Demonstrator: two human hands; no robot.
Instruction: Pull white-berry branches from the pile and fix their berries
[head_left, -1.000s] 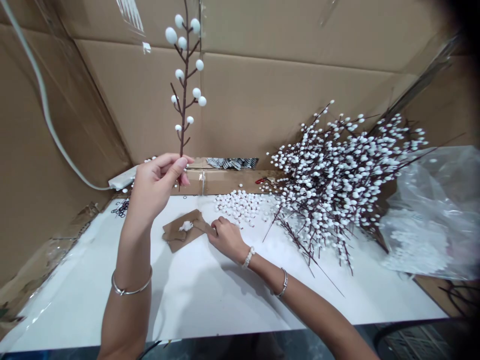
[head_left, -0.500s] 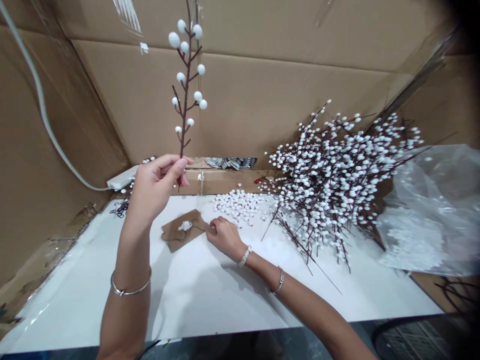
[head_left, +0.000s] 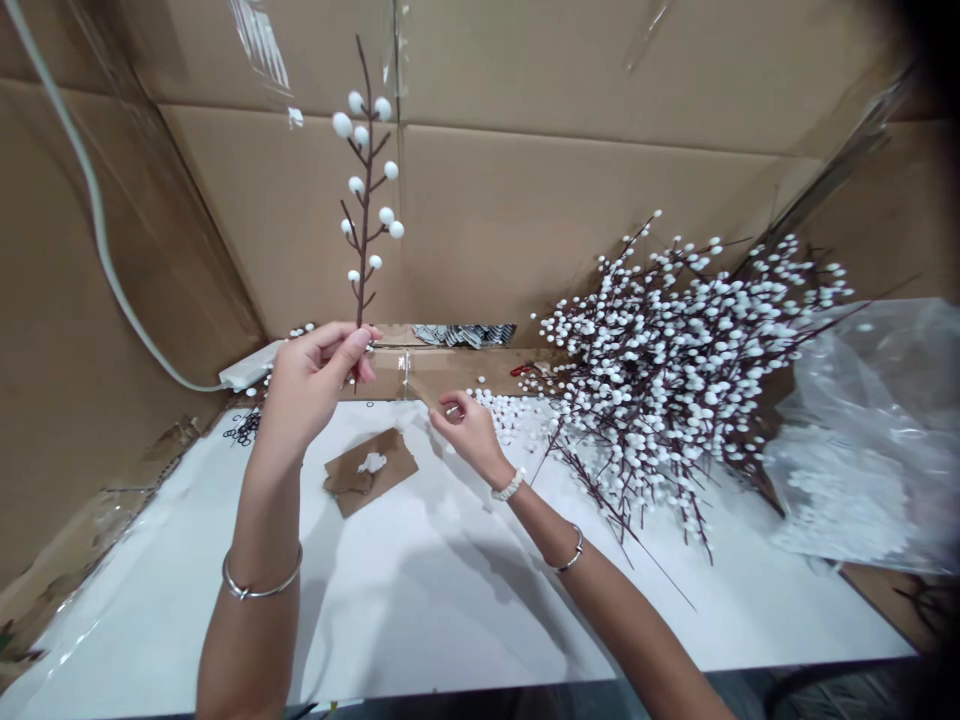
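Observation:
My left hand [head_left: 315, 375] pinches the bottom of a dark brown twig [head_left: 364, 215] and holds it upright; several white balls sit on its side shoots. My right hand [head_left: 465, 425] is raised just above the white table [head_left: 420, 590], fingers pinched on something small that I cannot make out. Below and between my hands lies a brown cardboard scrap [head_left: 371, 468] with a white blob on it. Loose white balls [head_left: 506, 412] are heaped right behind my right hand.
A big pile of finished white-ball branches [head_left: 675, 360] lies at the right. A clear plastic bag [head_left: 870, 440] sits at the far right. Cardboard walls [head_left: 525, 200] enclose the table. A white cable and plug box [head_left: 247, 365] and small black rings [head_left: 241, 428] are at the left.
My right hand has lifted off the cardboard scrap and moved up and a little to the right with its fingers pinched. The twig in my left hand sits slightly lower in view.

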